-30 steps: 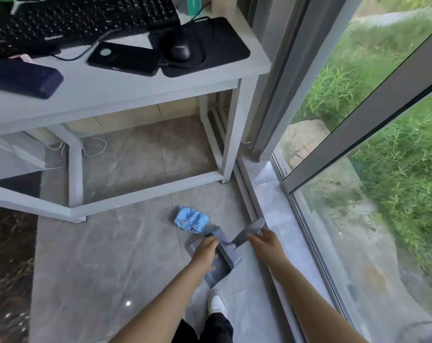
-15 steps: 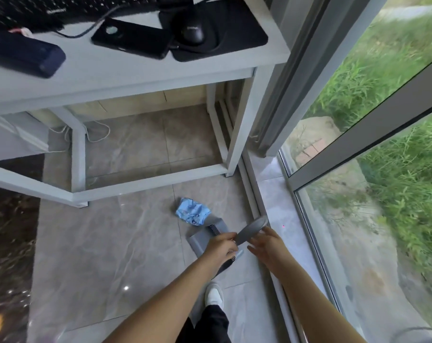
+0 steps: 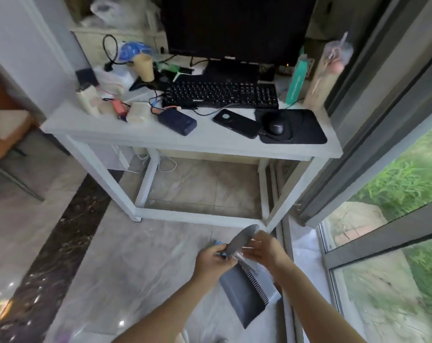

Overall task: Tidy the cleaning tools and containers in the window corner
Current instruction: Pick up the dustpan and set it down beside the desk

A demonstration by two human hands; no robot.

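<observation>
A grey dustpan [image 3: 243, 290] with a comb edge hangs off the floor in front of me, its handle pointing up toward the desk. My left hand [image 3: 213, 259] grips it at the base of the handle. My right hand [image 3: 265, 248] is at the handle from the right, its fingers blurred by motion. A bit of the blue crumpled cloth [image 3: 219, 243] shows just behind my left hand, mostly hidden.
A white desk [image 3: 140, 134] stands ahead with a monitor, keyboard [image 3: 221, 95], phone, mouse pad and clutter. Its legs and lower rails stand just beyond my hands. The glass window wall [image 3: 383, 256] and its sill run along the right. Grey tile floor lies left.
The dustpan has been lifted off the floor and now hangs from my hands. My view has tilted up, bringing the whole desk top into sight.
</observation>
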